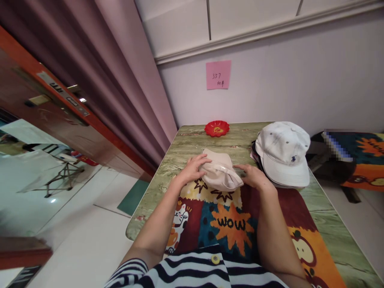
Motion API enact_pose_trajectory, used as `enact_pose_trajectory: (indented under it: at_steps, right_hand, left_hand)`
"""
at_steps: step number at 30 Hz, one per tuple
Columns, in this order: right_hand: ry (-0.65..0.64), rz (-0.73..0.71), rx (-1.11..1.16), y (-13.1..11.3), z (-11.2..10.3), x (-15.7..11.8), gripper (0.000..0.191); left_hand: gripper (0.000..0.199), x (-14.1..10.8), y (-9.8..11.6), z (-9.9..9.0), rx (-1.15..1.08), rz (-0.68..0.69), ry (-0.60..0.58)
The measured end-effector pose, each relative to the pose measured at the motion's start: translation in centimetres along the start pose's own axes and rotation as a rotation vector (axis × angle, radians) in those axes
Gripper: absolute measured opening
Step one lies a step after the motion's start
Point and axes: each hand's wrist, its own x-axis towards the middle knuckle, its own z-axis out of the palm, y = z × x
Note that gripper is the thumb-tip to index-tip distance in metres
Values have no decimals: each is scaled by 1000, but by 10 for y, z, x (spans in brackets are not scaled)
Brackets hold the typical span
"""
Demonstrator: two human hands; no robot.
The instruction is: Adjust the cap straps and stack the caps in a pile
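A beige baseball cap (pixel 220 176) lies on the patterned mat before me. Its brim points toward the wall, and the crown looks slack and partly folded in. My left hand (pixel 194 168) grips the cap's left side, fingers curved over its edge and thumb lower down. On the opposite side, my right hand (pixel 253 176) has its fingertips at the cap's right edge, index finger stretched along it and thumb near the fabric. The cap sits between both hands. To the right is a stack of caps, topped by a white cap (pixel 283 154) with a small dark-blue emblem; those underneath are mostly hidden.
A red scalloped dish (pixel 217 129) stands at the back of the wood-patterned table (pixel 186 140). The colourful mat (pixel 207 218) covers its front middle. A pink note (pixel 218 75) is stuck on the wall. Left are a purple curtain (pixel 126 60) and a door edge (pixel 99 132).
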Motion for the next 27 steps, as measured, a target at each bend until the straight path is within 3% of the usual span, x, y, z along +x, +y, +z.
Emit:
enact_pose_trajectory:
  at_steps: [3, 6, 9, 12, 14, 17, 21, 23, 27]
  right_hand:
    - [-26, -52, 108, -5, -9, 2, 52]
    - [22, -197, 331, -21, -21, 1, 29]
    - [102, -283, 587, -41, -30, -2, 29]
    - [242, -175, 880, -57, -31, -4, 35]
    - [306, -43, 1065, -64, -28, -3, 37]
    - [211, 51, 1317, -71, -23, 0, 41]
    - [20, 9, 1460, -79, -16, -4, 74]
    - [21, -11, 1467, -84, -12, -8, 86]
    - [50, 52, 1468, -93, -7, -11, 85]
  left_hand:
    - [14, 4, 3, 1, 14, 13, 39]
    - [16, 4, 18, -6, -163, 16, 78]
    - [23, 0, 38, -18, -465, 16, 186]
    - [29, -4, 54, -30, -779, 8, 317]
    - [31, -7, 57, -34, -968, -37, 339]
    - [31, -9, 50, -28, -1189, -107, 369]
    - [34, -9, 35, -10, -1365, -209, 388]
    - [40, -8, 32, -3, -1381, -255, 350]
    - [48, -9, 33, 4, -1368, -276, 292]
